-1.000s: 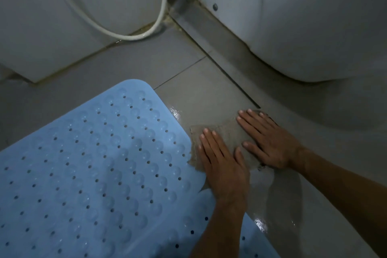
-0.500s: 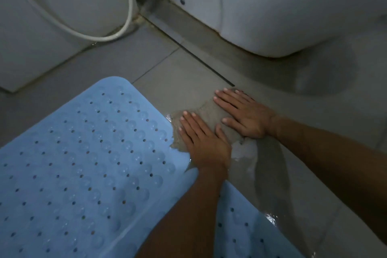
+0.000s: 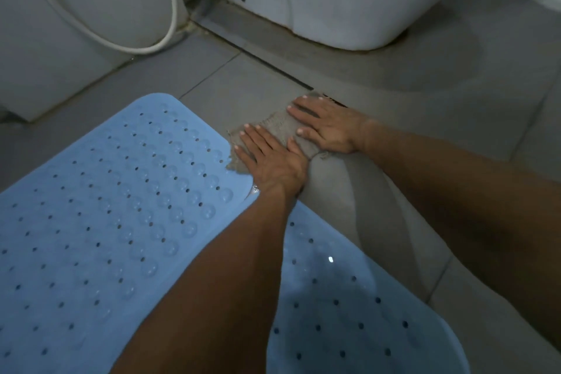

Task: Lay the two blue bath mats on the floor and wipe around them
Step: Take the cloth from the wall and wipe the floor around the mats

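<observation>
Two light blue perforated bath mats lie on the grey tile floor. The larger mat (image 3: pixel 106 206) fills the left; the second mat (image 3: pixel 349 313) sits at the bottom right, its edge under my left forearm. A brownish cloth (image 3: pixel 277 126) lies flat on the tile just beyond the larger mat's right corner. My left hand (image 3: pixel 270 161) presses palm down on the cloth's near part, fingers spread. My right hand (image 3: pixel 328 126) presses flat on its far right part, beside the left one. The cloth's far edge reaches the floor drain slot.
A white toilet base (image 3: pixel 349 9) stands behind the hands. A narrow drain channel (image 3: pixel 273 67) runs in front of it. A white hose (image 3: pixel 171 18) loops down a pale wall panel (image 3: pixel 60 24) at left. A wet streak (image 3: pixel 364 191) darkens the tile near my right arm.
Both hands have pushed the cloth away from me along the mat's edge toward the drain channel, leaving a wet trail behind. The view has shifted right, showing more of the toilet.
</observation>
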Motion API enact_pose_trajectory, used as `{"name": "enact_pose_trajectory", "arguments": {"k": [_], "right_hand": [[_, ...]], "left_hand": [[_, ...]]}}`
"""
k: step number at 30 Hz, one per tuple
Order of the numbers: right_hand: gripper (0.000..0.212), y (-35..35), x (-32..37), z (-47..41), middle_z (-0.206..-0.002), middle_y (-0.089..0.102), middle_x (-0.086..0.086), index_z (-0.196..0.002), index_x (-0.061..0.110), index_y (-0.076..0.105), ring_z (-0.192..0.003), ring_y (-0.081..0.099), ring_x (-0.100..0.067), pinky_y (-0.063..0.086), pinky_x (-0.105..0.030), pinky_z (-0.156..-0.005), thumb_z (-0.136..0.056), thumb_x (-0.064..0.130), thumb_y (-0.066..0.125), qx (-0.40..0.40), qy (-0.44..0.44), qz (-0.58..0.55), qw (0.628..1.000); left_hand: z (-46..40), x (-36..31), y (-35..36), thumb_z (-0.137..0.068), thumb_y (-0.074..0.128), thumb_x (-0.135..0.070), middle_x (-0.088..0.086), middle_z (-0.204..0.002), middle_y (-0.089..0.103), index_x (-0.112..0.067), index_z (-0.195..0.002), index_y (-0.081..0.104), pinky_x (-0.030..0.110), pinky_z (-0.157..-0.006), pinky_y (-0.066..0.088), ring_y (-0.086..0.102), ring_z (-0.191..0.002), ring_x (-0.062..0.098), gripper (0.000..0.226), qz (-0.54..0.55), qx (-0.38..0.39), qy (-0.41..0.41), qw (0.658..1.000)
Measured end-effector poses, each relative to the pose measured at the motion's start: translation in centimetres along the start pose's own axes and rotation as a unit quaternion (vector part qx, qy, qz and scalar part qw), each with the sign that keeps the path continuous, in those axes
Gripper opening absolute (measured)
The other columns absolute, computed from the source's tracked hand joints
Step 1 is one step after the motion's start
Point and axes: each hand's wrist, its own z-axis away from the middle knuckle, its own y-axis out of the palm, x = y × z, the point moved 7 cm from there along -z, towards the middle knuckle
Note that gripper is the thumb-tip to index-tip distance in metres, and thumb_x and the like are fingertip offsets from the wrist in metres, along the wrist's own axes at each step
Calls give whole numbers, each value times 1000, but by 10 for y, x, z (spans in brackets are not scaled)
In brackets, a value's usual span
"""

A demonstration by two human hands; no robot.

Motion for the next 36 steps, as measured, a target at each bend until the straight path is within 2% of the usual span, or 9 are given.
{"name": "enact_pose_trajectory", "arguments": {"k": [4, 13, 19, 23, 29, 33, 36], "right_hand": [[68, 3, 0, 25, -167, -9, 0, -158, 25, -5, -152, -11, -14, -5, -39, -124, -101, 58, 10, 13, -9, 5, 1000], [67, 20, -17, 150, -167, -3, 0, -159, 25, 1, -153, -6, -14, 0, -38, -124, -101, 57, 14, -8, 17, -1, 1000], [65, 30, -29, 246, -167, 1, 1, -159, 24, 3, -153, -4, -13, 5, -35, -124, -103, 55, 15, -19, 59, -1, 998], [67, 36, -27, 309, -167, 0, 2, -159, 23, 6, -153, -4, -12, 2, -33, -124, -101, 56, 15, -21, 115, 2, 993], [70, 59, -12, 401, -166, -8, 5, -158, 28, -1, -152, -12, -10, 2, -40, -124, -97, 61, 6, -18, 219, -27, 975], [71, 70, 8, 442, -163, -19, 7, -156, 30, -10, -149, -21, -9, -8, -34, -123, -94, 64, 0, -17, 290, -48, 956], [68, 77, 27, 466, -162, -22, 6, -156, 28, -12, -148, -23, -9, -12, -32, -121, -98, 58, 6, -15, 342, -69, 937]], "left_hand": [[24, -6, 5, -99, 10, -48, 18, -160, -15, 0, -151, -9, 48, -119, -11, -16, -148, 31, 74, -7, 18, 2, 1000], [126, -62, 30, -100, 13, -46, 24, -158, -15, 4, -149, -9, 46, -120, -11, -14, -147, 35, 74, -4, 18, 50, 999], [198, -103, 44, -100, 14, -43, 27, -157, -14, 6, -149, -7, 47, -119, -12, -14, -147, 37, 73, 24, 7, 125, 992], [247, -118, 53, -100, 14, -44, 24, -157, -18, 5, -149, -9, 44, -115, -17, -24, -143, 32, 72, 53, 20, 168, 984], [310, -133, 68, -99, 18, -44, 22, -153, -22, 4, -150, -7, 42, -113, -22, -33, -136, 30, 74, 51, 41, 249, 966], [335, -138, 72, -100, 14, -46, 20, -156, -23, 1, -149, -12, 43, -118, -16, -21, -146, 32, 73, 0, 67, 316, 946], [352, -136, 72, -101, 17, -46, 22, -159, -11, 2, -151, -4, 43, -119, -12, -10, -148, 34, 72, -1, 57, 370, 927]]}}
